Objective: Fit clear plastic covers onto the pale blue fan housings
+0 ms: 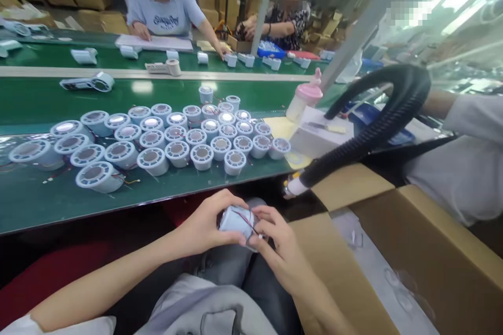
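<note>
Above my lap, a light-blue cylindrical housing [234,221] with dark and red wires is held between both hands. My left hand [214,222] wraps round its left side, thumb along the lower edge. The fingers of my right hand [277,235] close on its right end, near the wires and a small white connector [260,236]. A clear edge shows at that end, but I cannot make out what it is. On the green bench in front stand several similar round housings [152,161] with slotted rims, some trailing thin wires.
To my right is an open cardboard box [432,241] with clear plastic pieces inside. A black flexible hose [353,141] arches above it. A pink-capped bottle [304,99] stands beside a white box [322,133]. Beyond, two people work along the green conveyor [35,89]; another person's sleeve is at right.
</note>
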Available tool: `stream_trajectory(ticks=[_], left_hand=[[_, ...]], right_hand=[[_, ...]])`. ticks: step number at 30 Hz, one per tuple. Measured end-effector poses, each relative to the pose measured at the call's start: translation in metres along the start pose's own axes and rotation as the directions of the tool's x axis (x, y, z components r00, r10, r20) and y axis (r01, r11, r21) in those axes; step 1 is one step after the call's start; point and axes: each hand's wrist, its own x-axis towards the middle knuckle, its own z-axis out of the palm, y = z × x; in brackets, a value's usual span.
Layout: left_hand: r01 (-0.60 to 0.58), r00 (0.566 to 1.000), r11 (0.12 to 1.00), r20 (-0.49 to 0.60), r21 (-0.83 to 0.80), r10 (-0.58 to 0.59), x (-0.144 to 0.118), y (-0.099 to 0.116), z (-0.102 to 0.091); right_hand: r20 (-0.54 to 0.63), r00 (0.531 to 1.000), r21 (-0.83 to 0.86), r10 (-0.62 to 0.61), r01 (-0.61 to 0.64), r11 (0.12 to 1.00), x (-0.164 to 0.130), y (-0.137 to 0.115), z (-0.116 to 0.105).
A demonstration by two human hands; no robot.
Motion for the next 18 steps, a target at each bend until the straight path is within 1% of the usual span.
stream_trajectory(ticks=[2, 3, 4, 6, 9, 13, 15, 16, 17, 18], left_hand=[[-0.044, 0.999, 0.999, -0.013, -0.020, 0.044, 0.000, -0.009, 0.006], [-0.069, 0.998, 0.997, -0.002, -0.018, 0.069, 0.000, -0.013, 0.009], [-0.089, 0.996, 0.996, 0.020, -0.013, 0.089, -0.001, -0.016, 0.012], [-0.115, 0.989, 0.993, 0.093, -0.025, 0.117, -0.002, -0.020, 0.017], [-0.088, 0.977, 0.991, 0.186, -0.098, 0.105, -0.002, -0.020, 0.021], [-0.013, 0.975, 0.980, 0.216, -0.200, 0.057, -0.001, -0.016, 0.026], [0.038, 0.971, 0.956, 0.235, -0.292, 0.034, -0.002, -0.015, 0.028], [0.075, 0.971, 0.932, 0.237, -0.355, 0.012, -0.003, -0.014, 0.028], [0.115, 0.972, 0.898, 0.232, -0.426, -0.014, -0.005, -0.014, 0.029], [0.151, 0.973, 0.854, 0.227, -0.498, -0.039, -0.006, -0.014, 0.030]], right_hand=[[-0.066, 0.998, 0.065, 0.022, -0.018, 0.998, -0.001, -0.004, -0.006], [-0.089, 0.995, 0.101, 0.050, -0.040, 0.994, -0.002, -0.004, -0.008], [-0.104, 0.991, 0.147, 0.086, -0.070, 0.987, -0.002, -0.004, -0.011], [-0.097, 0.980, 0.264, 0.176, -0.145, 0.954, -0.003, -0.002, -0.015], [-0.061, 0.958, 0.430, 0.280, -0.228, 0.874, -0.003, 0.003, -0.020], [-0.065, 0.934, 0.550, 0.350, -0.259, 0.794, -0.003, 0.006, -0.024], [-0.059, 0.938, 0.564, 0.340, -0.250, 0.787, -0.005, 0.008, -0.025], [-0.050, 0.954, 0.545, 0.297, -0.223, 0.808, -0.006, 0.010, -0.026], [-0.038, 0.975, 0.496, 0.218, -0.171, 0.851, -0.008, 0.011, -0.027], [-0.024, 0.993, 0.420, 0.113, -0.093, 0.903, -0.010, 0.013, -0.028]])
